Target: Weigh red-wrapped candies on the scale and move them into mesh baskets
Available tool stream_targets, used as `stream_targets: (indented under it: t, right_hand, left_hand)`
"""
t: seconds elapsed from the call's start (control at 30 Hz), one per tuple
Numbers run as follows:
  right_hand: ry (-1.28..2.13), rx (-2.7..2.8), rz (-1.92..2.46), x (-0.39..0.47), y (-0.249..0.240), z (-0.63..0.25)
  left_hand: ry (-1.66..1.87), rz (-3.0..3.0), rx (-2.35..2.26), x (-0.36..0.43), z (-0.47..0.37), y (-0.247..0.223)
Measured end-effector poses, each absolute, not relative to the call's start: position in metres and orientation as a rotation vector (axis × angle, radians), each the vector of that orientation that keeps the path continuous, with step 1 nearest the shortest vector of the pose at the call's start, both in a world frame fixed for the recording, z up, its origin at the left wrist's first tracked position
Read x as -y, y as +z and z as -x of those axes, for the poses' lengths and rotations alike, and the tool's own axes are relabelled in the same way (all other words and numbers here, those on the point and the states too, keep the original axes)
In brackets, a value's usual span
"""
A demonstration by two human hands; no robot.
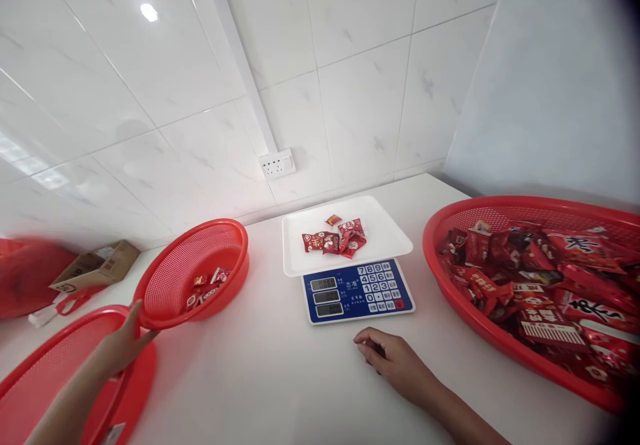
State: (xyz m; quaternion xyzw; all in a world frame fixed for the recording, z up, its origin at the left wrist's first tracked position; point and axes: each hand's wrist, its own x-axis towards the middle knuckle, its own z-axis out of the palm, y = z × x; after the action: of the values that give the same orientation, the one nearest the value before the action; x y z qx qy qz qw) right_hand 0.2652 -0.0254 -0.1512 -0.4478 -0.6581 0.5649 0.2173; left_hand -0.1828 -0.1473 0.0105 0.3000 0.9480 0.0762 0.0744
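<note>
My left hand [120, 346] has its fingers closed over the near rim of a small red mesh basket [235, 271], with a few red packets [203, 291] lying inside it. My right hand [390, 359] rests on the white table, its fingers curled and nothing showing in them. Just beyond it stands a digital scale [357, 291] with a blue keypad and lit displays. On the scale's white tray [297, 261] lie several red snack packets [330, 241].
A wide red basket [430, 245] heaped with red packets fills the right side. Another red basket [145, 391] is at lower left, under my left forearm. Farther left are a cardboard box [100, 268] and a red bag [30, 275]. A wall socket [277, 163] sits behind the table.
</note>
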Motion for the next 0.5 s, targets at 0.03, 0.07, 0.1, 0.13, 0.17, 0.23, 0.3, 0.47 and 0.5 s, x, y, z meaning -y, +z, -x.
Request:
stream_targets:
  t: [0.03, 0.07, 0.1, 0.13, 0.17, 0.23, 0.3, 0.47, 0.5]
  right_hand:
    - [1.558, 1.829, 1.237, 0.026, -0.151, -0.265]
    - [1.554, 1.834, 1.233, 0.026, -0.15, -0.265]
    - [1.553, 1.837, 1.232, 0.026, -0.15, -0.265]
    - [1.554, 1.838, 1.231, 0.025, -0.15, -0.265]
    - [1.557, 1.836, 1.231, 0.025, -0.15, -0.265]
    - [1.572, 1.824, 1.228, 0.025, -0.151, -0.265]
    - [1.582, 1.808, 1.224, 0.025, -0.152, -0.266]
    - [1.594, 1.798, 1.206, 0.026, -0.154, -0.267]
    - [1.595, 1.798, 1.202, 0.027, -0.154, -0.268]
  left_hand:
    - [0.214, -0.909, -2.683, 0.133, 0.19, 0.004]
    - [0.27, -0.888, -2.534, 0.121, 0.196, 0.0]
    - [0.298, -0.867, -2.405, 0.111, 0.2, -0.003]
    - [0.324, -0.848, -2.312, 0.103, 0.201, -0.003]
    - [0.333, -0.831, -2.277, 0.097, 0.201, -0.002]
    - [0.271, -0.85, -2.323, 0.09, 0.197, 0.002]
    - [0.158, -0.909, -2.394, 0.086, 0.196, 0.005]
    - [0.063, -0.895, -2.48, 0.082, 0.224, -0.003]
    - [0.088, -0.861, -2.51, 0.082, 0.233, -0.006]
